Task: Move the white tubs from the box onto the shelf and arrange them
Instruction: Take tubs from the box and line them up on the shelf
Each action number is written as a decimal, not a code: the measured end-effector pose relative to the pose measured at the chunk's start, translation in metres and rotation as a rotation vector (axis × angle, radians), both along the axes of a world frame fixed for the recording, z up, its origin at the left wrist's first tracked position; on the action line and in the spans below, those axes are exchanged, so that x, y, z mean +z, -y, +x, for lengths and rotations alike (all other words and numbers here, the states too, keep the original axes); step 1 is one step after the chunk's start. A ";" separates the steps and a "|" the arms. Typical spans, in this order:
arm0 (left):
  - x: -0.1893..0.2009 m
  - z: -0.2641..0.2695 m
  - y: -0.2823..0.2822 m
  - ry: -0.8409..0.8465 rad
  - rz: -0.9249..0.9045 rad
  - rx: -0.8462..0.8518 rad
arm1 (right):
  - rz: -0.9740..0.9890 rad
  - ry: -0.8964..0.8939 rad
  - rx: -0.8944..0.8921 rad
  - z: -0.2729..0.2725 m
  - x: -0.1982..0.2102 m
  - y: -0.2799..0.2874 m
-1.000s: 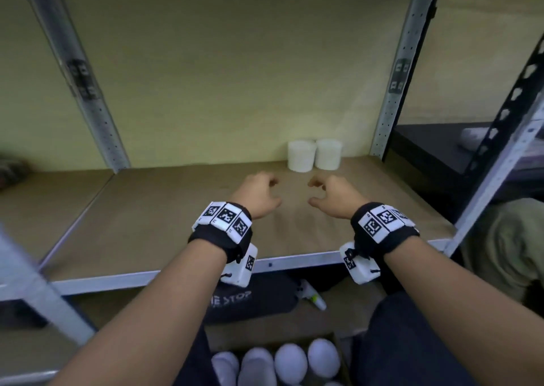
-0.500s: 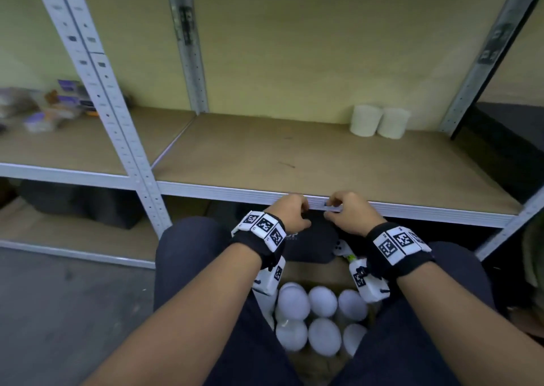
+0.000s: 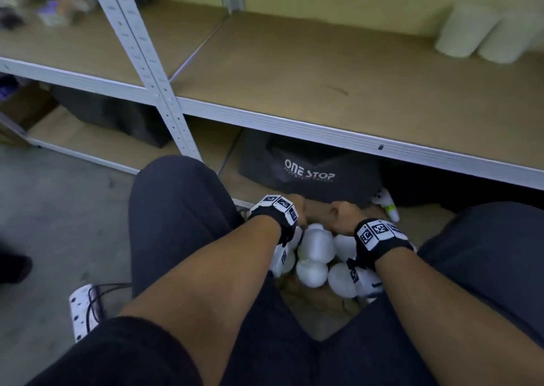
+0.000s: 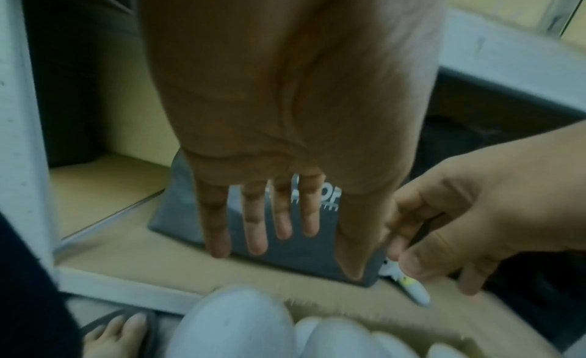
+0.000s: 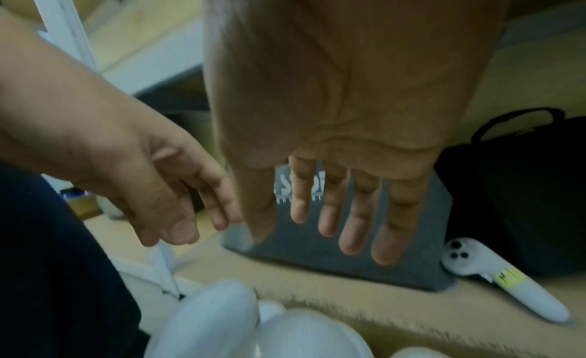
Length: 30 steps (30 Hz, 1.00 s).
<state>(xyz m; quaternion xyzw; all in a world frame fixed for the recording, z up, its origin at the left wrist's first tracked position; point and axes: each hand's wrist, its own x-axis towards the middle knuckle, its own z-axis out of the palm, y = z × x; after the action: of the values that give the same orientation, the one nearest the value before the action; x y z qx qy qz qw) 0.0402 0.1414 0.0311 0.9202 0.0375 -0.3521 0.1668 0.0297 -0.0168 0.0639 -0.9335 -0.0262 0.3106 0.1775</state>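
Several white tubs stand in a cardboard box on the floor between my knees. Two more white tubs stand side by side at the back right of the brown shelf. My left hand and right hand hover close together just above the far end of the box. In the left wrist view my left hand has straight, spread fingers over the tubs and holds nothing. The right wrist view shows my right hand equally empty above the tubs.
A grey "ONE STOP" bag sits under the shelf right behind the box, with a white controller and a black bag to its right. A white upright post rises at left. A power strip lies on the floor.
Both hands came back off the shelf, passed its front edge and dropped to just above the tubs in the box. My view tilted down with them.
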 end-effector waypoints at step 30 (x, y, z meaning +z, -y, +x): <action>-0.017 -0.035 -0.002 0.056 0.054 -0.116 | -0.202 -0.138 0.111 -0.011 -0.048 -0.022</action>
<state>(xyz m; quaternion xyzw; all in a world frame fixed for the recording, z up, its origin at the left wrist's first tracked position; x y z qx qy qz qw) 0.0050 0.1437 0.0139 0.9345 -0.0110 -0.3344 0.1220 0.0183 0.0051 0.0161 -0.9201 -0.0343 0.3844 0.0666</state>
